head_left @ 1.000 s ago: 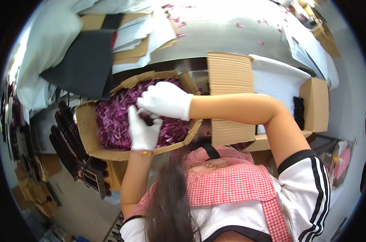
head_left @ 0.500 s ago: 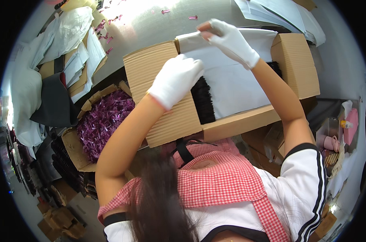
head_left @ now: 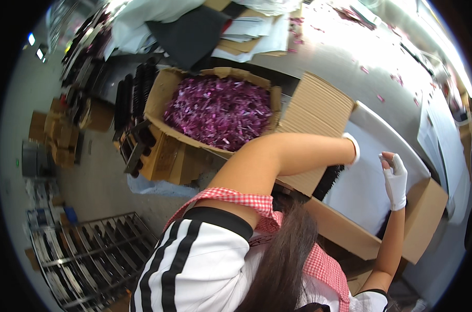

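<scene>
An open cardboard box [head_left: 345, 229] stands at the right with its flaps spread. A white sheet [head_left: 358, 182] lines it, and black bristly pieces [head_left: 329, 179] show at the sheet's near-left edge. My left arm reaches across the left flap to the box. Only the white glove cuff [head_left: 354, 148] of my left hand shows; its fingers are hidden beyond the wrist. My right hand [head_left: 395, 179], in a white glove with bare fingertips, hovers over the sheet. Its thumb and fingers are bent, slightly apart, with nothing visible between them.
A cardboard box of shiny purple strips [head_left: 220, 112] stands left of the lined box. Behind is a metal table [head_left: 334, 57] with scattered pink bits. Dark cloth [head_left: 189, 34] and papers [head_left: 251, 28] lie at the back. A rack [head_left: 98, 260] stands on the floor at lower left.
My view has swung left, so the boxes appear farther right and the rack shows. My left hand has gone from plain view over the flap to mostly hidden at the lined box.
</scene>
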A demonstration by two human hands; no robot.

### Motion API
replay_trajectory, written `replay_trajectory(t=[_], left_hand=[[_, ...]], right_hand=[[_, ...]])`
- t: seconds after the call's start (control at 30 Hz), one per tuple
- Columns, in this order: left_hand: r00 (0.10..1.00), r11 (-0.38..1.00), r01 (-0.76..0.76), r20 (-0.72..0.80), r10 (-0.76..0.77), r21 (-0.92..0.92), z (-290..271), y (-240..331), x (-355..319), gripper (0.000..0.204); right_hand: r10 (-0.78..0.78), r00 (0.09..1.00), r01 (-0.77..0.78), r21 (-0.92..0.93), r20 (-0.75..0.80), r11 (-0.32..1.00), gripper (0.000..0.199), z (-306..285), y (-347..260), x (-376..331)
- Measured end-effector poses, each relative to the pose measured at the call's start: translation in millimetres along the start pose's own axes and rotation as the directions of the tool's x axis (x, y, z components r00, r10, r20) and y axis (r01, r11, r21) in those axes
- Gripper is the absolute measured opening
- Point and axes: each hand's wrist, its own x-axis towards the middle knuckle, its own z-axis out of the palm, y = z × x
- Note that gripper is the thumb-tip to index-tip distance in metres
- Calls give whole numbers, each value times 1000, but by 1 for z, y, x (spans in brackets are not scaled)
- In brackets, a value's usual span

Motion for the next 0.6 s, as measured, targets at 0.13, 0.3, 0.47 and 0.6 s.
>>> replay_trajectory(t=[0.13,0.3,0.47,0.6], left_hand=[[896,990,83,-426,-124,-114,-28,23,-100,36],[18,940,-265,-975,-220,-217,1,-66,-258,24],[-840,521,-271,-66,-539,-810,155,-215,-419,28],[-332,-129,-889,813,-479,-439,289,-314,-517,50]], right_hand=[[-76,996,78,-42,46,996,19,10,-25,32],[-96,990,91,50,103,995,20,48,-65,65],[-113,967,92,101,227,991,20,107,-106,86],[-176,936,170,47,306,984,18,159,-142,92]])
